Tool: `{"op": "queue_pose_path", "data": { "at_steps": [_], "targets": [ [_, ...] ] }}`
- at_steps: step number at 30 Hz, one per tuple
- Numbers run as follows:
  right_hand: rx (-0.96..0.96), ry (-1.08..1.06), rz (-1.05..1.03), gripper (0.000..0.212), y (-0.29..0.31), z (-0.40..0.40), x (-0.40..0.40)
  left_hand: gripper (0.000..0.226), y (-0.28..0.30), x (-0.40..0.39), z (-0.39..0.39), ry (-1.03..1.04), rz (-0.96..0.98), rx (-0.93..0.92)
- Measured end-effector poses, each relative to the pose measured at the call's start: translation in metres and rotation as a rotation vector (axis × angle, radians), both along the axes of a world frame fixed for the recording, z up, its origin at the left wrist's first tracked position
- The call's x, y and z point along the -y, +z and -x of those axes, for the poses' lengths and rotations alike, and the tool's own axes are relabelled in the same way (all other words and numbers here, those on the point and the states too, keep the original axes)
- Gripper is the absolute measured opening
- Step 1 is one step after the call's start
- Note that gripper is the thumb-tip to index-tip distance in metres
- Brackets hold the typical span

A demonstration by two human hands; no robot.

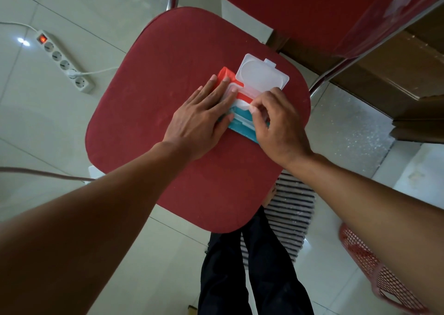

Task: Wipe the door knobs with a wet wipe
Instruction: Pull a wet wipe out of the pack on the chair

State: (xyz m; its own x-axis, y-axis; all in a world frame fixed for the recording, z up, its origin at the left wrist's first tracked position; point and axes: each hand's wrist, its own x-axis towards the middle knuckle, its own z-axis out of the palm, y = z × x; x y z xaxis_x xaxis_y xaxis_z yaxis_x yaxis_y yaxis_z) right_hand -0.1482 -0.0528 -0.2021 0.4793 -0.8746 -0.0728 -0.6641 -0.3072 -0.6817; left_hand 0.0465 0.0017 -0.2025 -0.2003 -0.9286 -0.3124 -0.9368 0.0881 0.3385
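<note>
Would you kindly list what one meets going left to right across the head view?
power strip → left hand → wet wipe pack → right hand → red basket

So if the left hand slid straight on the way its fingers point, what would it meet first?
Probably the open clear lid of the wet wipe pack: the left hand lies flat on the pack, fingers aimed toward it, though depth is unclear.

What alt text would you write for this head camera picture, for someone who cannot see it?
Seen from above, a left hand presses flat on a wet wipe pack lying on a red chair seat, its clear lid flipped open, while the right hand pinches at its opening. A white power strip lies on the tiled floor.
</note>
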Motion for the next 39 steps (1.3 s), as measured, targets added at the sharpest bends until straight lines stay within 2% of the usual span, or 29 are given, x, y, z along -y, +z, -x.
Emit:
{"op": "queue_pose_path", "data": {
  "at_steps": [10, 15, 19, 24, 28, 39],
  "targets": [
    [-0.028, -0.008, 0.015, 0.014, 0.002, -0.009, 0.002, 0.06, 0.002, 0.001, 0.004, -0.031, 0.038, 0.043],
    [0.055, -0.05, 0.009, 0.012, -0.001, -0.002, -0.006, 0.06, 0.001, 0.001, 0.004, -0.027, 0.037, 0.048],
    [0.047, -0.055, -0.023, 0.01, 0.0, 0.0, -0.007, 0.062, 0.002, 0.0, 0.005, -0.025, 0.034, 0.057],
    [-0.035, 0.102, 0.028, 0.03, 0.004, -0.004, -0.001, 0.062, 0.003, 0.001, 0.006, -0.02, 0.025, 0.05],
    [-0.058, 0.09, 0.014, 0.019, 0.005, -0.006, 0.002, 0.062, 0.004, 0.001, 0.006, -0.015, 0.018, 0.05],
    [0.0, 0.046, -0.031, 0.017, 0.002, 0.002, -0.003, 0.058, 0.005, -0.001, 0.009, 0.007, -0.003, 0.059]
  ]
}}
